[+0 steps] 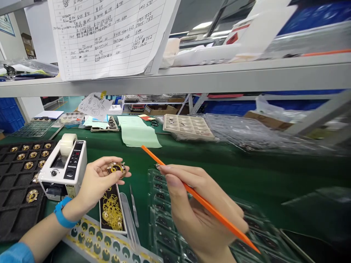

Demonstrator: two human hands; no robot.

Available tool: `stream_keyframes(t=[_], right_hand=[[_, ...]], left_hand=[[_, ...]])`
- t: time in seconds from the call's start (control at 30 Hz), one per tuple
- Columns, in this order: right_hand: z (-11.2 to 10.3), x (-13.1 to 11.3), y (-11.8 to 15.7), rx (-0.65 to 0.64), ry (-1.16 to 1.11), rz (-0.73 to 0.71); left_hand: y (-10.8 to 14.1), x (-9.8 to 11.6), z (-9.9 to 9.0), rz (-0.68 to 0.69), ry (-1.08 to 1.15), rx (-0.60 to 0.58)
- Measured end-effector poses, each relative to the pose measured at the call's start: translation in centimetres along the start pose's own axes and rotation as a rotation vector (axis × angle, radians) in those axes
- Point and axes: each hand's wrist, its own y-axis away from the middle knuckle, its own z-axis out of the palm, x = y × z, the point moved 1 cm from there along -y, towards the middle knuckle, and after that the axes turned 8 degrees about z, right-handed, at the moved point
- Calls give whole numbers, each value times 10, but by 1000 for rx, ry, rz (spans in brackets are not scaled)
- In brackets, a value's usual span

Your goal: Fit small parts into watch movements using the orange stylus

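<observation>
Between the thumb and fingers of my left hand (102,177) is a round gold watch part (116,169), held above a box of yellow rings (112,212). My right hand (203,204) grips a long orange stick (216,213), which slants from upper left to lower right. A small dark piece (157,166) shows at the right fingertips; its exact shape is too small to tell. Beneath the right hand lies a clear tray (164,223) with dark parts in its compartments.
A white tape dispenser (64,168) stands left of my left hand, beside a black compartment tray (16,182). Tweezers (134,206) and a sticker sheet (95,243) lie in front. Farther back are green paper (138,131) and a beige tray (188,126), below a shelf edge (175,83).
</observation>
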Motion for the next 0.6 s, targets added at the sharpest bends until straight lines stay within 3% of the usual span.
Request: stream_keyframes(t=[0.17,0.4,0.6], right_hand=[[3,-2,4,-59,-33,8],[3,-4,4,-110,-194,268],[3,-1,10,-150,-227,233]], left_hand=[[0,-1,-1,46,-89,5],[0,-4,-4,67,-109,-41],[2,-3,-4,69,-173,-2]])
